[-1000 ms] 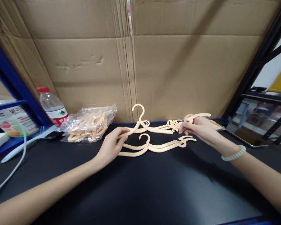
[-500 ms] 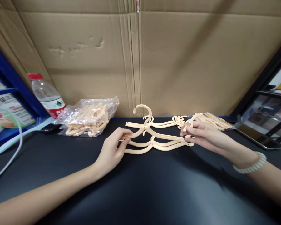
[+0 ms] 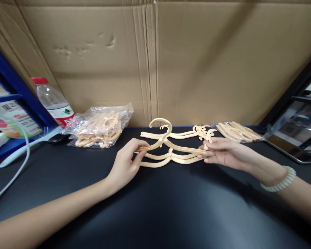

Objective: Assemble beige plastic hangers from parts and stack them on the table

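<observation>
A beige plastic clothes hanger (image 3: 184,149) is tilted up in front of me, its curved hook pointing to the back. My left hand (image 3: 126,159) pinches the hanger's left end between thumb and fingers. At the opposite end, my right hand (image 3: 224,151) has a small beige hook piece (image 3: 209,135) between its thumb and fingers, right by the hanger's tip. Whether piece and tip are joined I cannot tell. Beneath the held hanger lie other hanger arms (image 3: 155,164), partly covered by it. Further back rest more hanger parts (image 3: 182,134) and a small pile of hook pieces (image 3: 199,130).
Bagged beige hanger parts (image 3: 101,128) lie at the back left, near a red-capped bottle (image 3: 54,103) and a white cable (image 3: 26,162). Another bag of parts (image 3: 238,131) and a dark flat device (image 3: 291,148) are at right. Cardboard (image 3: 209,62) stands behind the black table (image 3: 166,207).
My right hand has turned slightly, with the small hook piece now more upright at the hanger's right end. The left hand keeps its hold. The whole view has shifted a little.
</observation>
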Available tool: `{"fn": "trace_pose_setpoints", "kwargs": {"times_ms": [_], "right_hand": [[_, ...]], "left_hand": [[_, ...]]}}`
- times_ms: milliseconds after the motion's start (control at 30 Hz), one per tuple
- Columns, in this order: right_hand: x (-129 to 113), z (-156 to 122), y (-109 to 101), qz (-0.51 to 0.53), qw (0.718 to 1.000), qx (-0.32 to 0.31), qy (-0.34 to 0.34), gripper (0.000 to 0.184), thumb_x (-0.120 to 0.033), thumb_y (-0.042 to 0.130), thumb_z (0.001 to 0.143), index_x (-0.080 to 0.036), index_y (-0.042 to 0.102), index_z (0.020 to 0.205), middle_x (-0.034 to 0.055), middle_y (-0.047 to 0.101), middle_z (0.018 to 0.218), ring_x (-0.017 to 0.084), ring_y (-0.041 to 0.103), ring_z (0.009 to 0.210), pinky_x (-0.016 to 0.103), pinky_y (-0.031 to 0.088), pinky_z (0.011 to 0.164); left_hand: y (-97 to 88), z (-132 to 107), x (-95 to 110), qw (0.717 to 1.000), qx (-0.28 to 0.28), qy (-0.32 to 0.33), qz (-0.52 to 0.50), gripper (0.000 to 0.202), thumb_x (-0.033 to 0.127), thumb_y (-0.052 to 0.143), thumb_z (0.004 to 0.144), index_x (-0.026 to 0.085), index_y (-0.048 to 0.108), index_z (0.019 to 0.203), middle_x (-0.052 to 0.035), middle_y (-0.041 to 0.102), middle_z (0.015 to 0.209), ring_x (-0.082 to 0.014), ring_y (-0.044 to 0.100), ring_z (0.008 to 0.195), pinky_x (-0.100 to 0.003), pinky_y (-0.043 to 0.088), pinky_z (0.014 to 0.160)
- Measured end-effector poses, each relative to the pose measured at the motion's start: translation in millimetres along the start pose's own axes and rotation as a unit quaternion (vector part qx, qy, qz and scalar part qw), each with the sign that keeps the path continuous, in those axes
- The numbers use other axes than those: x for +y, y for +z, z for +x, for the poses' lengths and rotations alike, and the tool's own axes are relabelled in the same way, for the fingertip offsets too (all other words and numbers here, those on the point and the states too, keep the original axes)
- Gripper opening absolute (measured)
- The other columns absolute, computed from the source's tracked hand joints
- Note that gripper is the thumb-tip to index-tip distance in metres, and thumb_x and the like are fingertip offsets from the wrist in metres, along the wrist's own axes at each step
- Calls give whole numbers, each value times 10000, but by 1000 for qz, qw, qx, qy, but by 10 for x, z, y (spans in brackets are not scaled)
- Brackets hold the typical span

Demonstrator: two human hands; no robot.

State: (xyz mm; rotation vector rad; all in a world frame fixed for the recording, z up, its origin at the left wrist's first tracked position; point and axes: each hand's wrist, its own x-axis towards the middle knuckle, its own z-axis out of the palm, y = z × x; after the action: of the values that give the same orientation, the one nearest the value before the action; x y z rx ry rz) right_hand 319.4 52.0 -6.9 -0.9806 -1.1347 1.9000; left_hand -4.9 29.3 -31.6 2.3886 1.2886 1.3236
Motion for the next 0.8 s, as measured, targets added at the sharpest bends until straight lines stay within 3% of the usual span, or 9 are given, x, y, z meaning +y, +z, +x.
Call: {"fn": "trace_pose_setpoints", "kwargs": {"times_ms": [267,500,800], "right_hand": [[-19,-7,-3,-35,999,-1,-5,198,-288,781,721,-175,621,747,57,679,907,217,692,869,302,574,738],[-20,-6,13,-37,999,2,-2,238,-272,815,678,-179,601,723,-7,581,643,181,677,776,249,550,668],[39,13,11,-61,997,14,-44,211,-255,820,705,-169,633,753,11,659,738,152,682,805,201,551,676]], "left_hand": [[8,-9,-12,1000,1,-8,7,129,178,469,907,211,570,980,-33,626,946,-190,618,878,-316,521,777],[4,-7,-11,1000,3,2,11,133,159,482,904,218,573,980,-23,623,936,-179,615,868,-300,515,778],[1,-9,-2,1000,3,8,1,115,140,501,910,210,574,964,-7,610,920,-157,603,849,-272,496,768]]}}
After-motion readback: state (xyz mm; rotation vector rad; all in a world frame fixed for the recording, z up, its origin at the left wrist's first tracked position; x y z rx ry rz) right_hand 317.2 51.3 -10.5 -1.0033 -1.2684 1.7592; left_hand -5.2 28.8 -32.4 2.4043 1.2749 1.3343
